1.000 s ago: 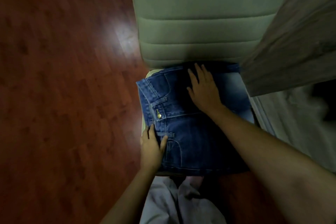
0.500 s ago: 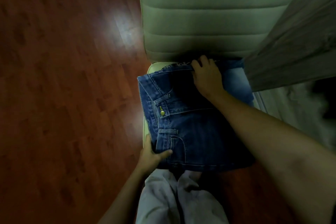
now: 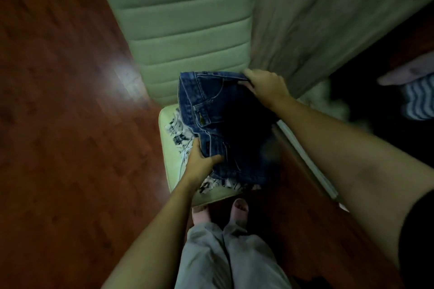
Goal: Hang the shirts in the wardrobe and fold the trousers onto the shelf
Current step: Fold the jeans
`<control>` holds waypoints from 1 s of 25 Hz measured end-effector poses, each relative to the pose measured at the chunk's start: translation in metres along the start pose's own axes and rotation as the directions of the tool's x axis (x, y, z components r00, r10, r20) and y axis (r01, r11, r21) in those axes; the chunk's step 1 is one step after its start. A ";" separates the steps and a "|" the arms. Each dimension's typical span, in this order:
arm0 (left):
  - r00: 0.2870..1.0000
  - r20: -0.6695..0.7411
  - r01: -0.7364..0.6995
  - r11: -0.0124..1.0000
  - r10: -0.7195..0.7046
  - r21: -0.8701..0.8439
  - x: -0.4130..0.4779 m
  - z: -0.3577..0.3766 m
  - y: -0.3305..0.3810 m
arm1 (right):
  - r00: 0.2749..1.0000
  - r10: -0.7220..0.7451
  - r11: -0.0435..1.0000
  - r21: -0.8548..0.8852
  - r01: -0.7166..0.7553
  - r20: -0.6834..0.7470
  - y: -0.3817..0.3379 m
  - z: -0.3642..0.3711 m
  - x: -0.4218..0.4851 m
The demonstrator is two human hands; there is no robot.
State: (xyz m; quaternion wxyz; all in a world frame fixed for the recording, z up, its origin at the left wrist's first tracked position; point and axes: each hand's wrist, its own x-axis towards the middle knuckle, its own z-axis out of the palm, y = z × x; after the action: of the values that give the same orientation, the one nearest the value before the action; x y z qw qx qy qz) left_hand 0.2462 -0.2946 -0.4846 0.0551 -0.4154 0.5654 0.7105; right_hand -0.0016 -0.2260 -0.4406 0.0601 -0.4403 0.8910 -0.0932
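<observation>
Denim fills the middle of the view: a folded pair of dark blue jeans [image 3: 225, 124] is held over the pale green padded seat [image 3: 168, 148] of a chair, in front of its ribbed green backrest [image 3: 187, 30]. The left hand [image 3: 199, 166] grips the near left edge of the bundle, thumb laid on top and fingers tucked under the cloth. The right hand [image 3: 265, 89] is curled round the far edge at the waistband, knuckles up. A black-and-white patterned cloth [image 3: 178, 134] lies on the seat beneath the jeans; whether the denim touches it cannot be told. Just right of the chair stands a grey-brown wood-grain wardrobe door [image 3: 317, 19], and a blue-and-white striped garment [image 3: 418, 103] shows in the dark space beyond it. The person's light grey trouser legs [image 3: 223, 253] stand on the reddish-brown wooden floor [image 3: 70, 101] at the seat's near edge.
</observation>
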 end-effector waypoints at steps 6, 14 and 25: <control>0.985 0.101 -0.134 0.988 0.141 -0.079 -0.047 0.066 0.120 | 0.955 0.229 0.972 -0.008 -0.235 -0.190 0.035 -0.144 -0.061; 0.846 0.328 -0.330 0.896 0.420 -0.295 -0.151 0.135 0.316 | 0.637 0.420 0.891 0.158 -0.427 -0.647 0.050 -0.366 -0.142; 0.108 0.118 -0.819 0.156 0.987 -0.552 -0.328 0.175 0.533 | 0.202 0.572 0.809 0.587 0.024 -0.795 0.062 -0.577 -0.259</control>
State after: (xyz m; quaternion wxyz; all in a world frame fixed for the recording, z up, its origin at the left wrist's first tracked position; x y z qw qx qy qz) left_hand 0.0749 -0.2064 0.1363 -0.3450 0.2105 0.5285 0.7465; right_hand -0.0023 0.0819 0.1149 -0.3675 -0.0866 0.7502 -0.5428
